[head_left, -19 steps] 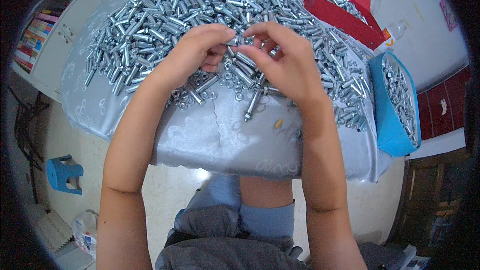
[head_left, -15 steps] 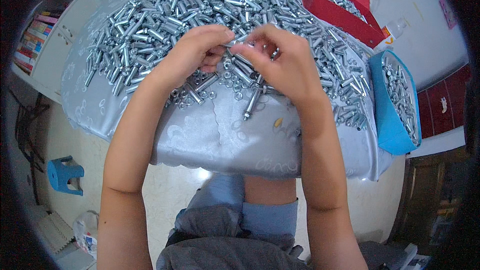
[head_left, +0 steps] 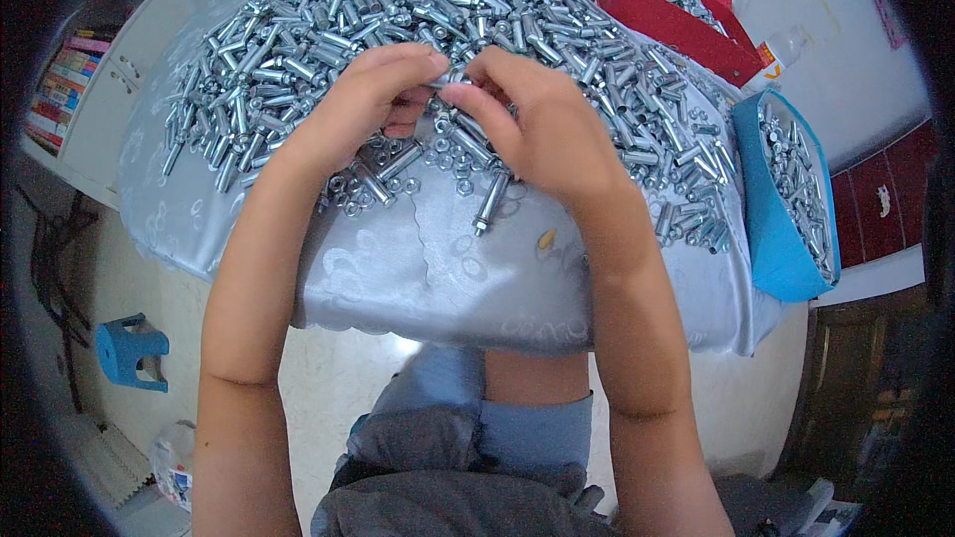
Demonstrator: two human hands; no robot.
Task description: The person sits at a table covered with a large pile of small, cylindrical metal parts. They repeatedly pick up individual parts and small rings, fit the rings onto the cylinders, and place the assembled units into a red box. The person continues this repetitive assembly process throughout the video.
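Between both hands, a small metal bolt (head_left: 453, 80) lies sideways, pinched by left hand (head_left: 363, 104) fingers on one end and right hand (head_left: 542, 124) fingers on the other.

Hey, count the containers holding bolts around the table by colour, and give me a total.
Red box: 1
Blue bin: 1
Total: 2
The loose bolts heaped on the table are too many to count.
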